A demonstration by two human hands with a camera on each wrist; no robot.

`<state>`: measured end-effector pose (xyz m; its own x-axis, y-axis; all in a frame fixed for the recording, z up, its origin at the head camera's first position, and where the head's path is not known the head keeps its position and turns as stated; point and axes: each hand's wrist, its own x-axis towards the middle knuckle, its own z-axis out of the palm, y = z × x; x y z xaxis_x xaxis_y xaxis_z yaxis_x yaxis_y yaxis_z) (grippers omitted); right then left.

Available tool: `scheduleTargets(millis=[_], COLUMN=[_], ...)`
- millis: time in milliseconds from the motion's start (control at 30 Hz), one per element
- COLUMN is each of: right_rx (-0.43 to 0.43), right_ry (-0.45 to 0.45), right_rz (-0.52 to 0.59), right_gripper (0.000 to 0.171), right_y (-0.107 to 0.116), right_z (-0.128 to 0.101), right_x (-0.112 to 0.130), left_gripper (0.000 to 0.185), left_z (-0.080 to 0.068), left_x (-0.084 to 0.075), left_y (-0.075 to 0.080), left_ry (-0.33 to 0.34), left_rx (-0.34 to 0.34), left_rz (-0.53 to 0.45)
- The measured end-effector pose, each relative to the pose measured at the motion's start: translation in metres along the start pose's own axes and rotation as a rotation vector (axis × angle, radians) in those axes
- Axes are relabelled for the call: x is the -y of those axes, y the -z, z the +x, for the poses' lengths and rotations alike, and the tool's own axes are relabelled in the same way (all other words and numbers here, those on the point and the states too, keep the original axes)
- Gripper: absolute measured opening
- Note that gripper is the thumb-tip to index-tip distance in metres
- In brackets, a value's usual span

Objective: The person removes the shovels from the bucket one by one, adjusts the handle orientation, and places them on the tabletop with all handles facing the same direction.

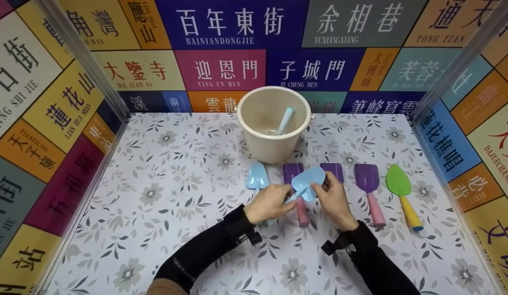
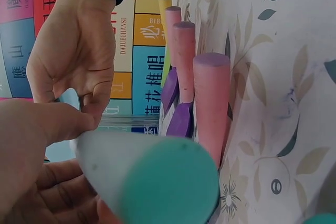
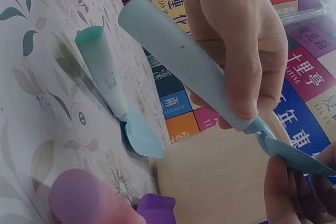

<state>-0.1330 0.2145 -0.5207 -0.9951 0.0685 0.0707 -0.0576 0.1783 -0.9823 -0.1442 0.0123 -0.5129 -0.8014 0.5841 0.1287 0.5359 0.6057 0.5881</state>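
A light blue toy shovel (image 1: 309, 182) is held by both hands above the table. My left hand (image 1: 270, 201) grips its handle, which shows pale with a teal end (image 2: 170, 182) in the left wrist view. At the blade's far edge, my right hand (image 1: 337, 203) pinches the rim between thumb and fingers. Below and left of it, another light blue shovel (image 1: 257, 175) lies on the table, its handle partly hidden by my left hand. Three purple shovels with pink handles lie in a row: one (image 1: 292, 169) under the held shovel, one (image 1: 333, 169) behind my right hand, one (image 1: 367, 176) further right.
A cream bucket (image 1: 272, 149) stands at the back middle, with a light blue handle (image 1: 285, 121) leaning inside it. A green shovel (image 1: 399, 181) with a yellow handle ends the row at right. Printed panels (image 1: 233, 24) wall the flower-patterned table (image 1: 176, 143) at back and sides.
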Motion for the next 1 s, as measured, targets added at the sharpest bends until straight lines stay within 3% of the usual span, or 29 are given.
scheduleTargets(millis=[333,500,600,733,1000], right_rx=[0.041,0.086,0.121,0.134,0.04], right_ry=[0.0,0.042,0.128,0.297,0.587], right_rz=[0.023,0.008,-0.089,-0.27,-0.577], right_gripper=[0.03,0.028,0.026,0.028,0.035], right_y=[0.003,0.01,0.018,0.029,0.052], right_z=[-0.003,-0.006,-0.01,-0.014,-0.023], right_x=[0.005,0.006,0.002,-0.005,-0.023], left_gripper=[0.021,0.021,0.02,0.02,0.021], left_z=[-0.004,-0.011,-0.016,-0.026,-0.048], left_x=[-0.001,0.003,0.009,0.019,0.045], left_y=[0.002,0.01,0.017,0.027,0.047], left_ry=[-0.009,-0.031,-0.036,0.006,0.03], left_rx=[0.001,-0.04,-0.078,-0.129,-0.256], left_rz=[0.068,0.093,0.102,0.094,0.092])
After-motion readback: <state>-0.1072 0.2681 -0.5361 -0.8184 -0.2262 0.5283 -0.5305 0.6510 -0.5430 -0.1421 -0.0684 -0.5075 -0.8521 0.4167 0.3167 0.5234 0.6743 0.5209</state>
